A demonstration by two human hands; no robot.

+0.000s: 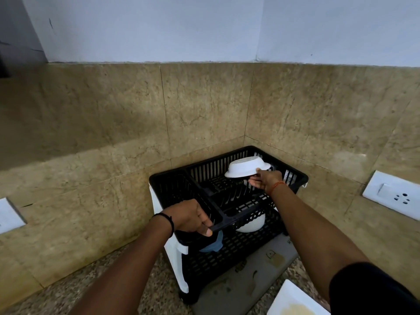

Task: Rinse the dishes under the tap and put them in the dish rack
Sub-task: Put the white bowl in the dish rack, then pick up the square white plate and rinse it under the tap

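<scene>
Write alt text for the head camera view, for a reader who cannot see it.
A person's right hand holds an upturned white bowl over the top tier of a black plastic two-tier dish rack, while the left hand grips the rack's front rim. Another white bowl sits on the lower tier.

Single head view, looking forward-down from close range at dish rack [227, 189] in tiled counter corner.

Rack top tier [293, 176]: room left of white bowl [247, 167]; walls close behind, L hand [188, 215] on front rim.
</scene>
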